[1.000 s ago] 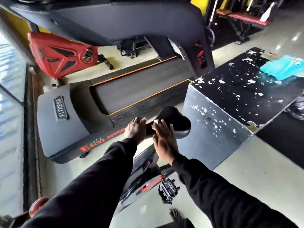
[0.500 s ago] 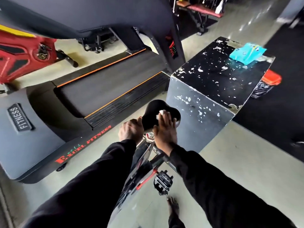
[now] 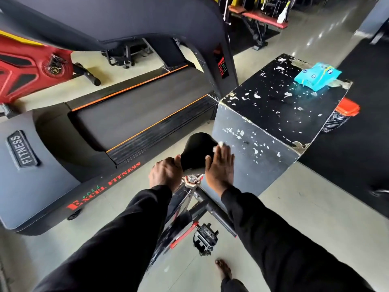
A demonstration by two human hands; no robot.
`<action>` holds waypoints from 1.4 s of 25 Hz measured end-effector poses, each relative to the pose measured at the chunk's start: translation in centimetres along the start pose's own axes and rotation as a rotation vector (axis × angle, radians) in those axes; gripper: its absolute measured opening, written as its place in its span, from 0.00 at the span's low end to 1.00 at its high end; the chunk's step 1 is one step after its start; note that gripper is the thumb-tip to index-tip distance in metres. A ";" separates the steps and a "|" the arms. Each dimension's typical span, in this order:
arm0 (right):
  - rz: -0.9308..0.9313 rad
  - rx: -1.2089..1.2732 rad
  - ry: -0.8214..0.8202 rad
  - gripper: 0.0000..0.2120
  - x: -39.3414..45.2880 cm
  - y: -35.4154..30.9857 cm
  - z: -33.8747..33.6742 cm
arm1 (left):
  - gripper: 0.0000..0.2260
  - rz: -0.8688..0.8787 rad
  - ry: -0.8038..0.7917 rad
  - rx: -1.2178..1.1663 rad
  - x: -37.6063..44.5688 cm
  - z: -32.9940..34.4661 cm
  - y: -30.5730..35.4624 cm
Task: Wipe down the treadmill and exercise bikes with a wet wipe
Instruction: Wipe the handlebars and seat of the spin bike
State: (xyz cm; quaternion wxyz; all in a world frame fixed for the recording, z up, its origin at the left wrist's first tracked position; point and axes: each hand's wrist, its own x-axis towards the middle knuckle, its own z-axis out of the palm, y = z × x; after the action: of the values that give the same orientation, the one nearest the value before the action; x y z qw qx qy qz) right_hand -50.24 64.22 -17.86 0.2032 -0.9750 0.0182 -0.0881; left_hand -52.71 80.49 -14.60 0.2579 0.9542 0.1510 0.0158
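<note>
Black saddle (image 3: 196, 149) of the exercise bike (image 3: 185, 209) sits between your hands: your left hand (image 3: 165, 175) grips its narrow nose, while your right hand (image 3: 220, 169) presses a white wet wipe (image 3: 219, 145) flat against its right side. Beyond lies the treadmill (image 3: 117, 121).

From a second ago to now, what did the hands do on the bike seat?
The right hand slid the white wipe across the black bike seat, from the middle of its top to its right edge. Nothing was picked up or let go. The left hand still grips the seat's narrow front end, and the blue wipes packet still lies on the black box.
</note>
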 end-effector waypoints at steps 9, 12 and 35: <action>-0.218 -0.101 -0.133 0.36 3.7 0.1 -0.8 | 0.24 -0.077 0.051 0.011 -0.9 -0.6 1.0; -0.532 0.046 -0.174 0.32 1.8 -2.8 -0.2 | 0.28 -0.163 0.072 -0.017 -1.1 -0.6 1.3; -0.940 0.108 -0.363 0.30 7.7 4.2 -1.1 | 0.23 -0.225 -0.092 0.418 1.2 0.5 8.2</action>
State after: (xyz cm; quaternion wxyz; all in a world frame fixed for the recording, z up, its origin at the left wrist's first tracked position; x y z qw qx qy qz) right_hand -42.90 59.44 -17.28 0.1915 -0.8654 -0.4630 0.0002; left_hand -49.17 73.86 -11.01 0.0616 0.9636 0.2447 -0.0881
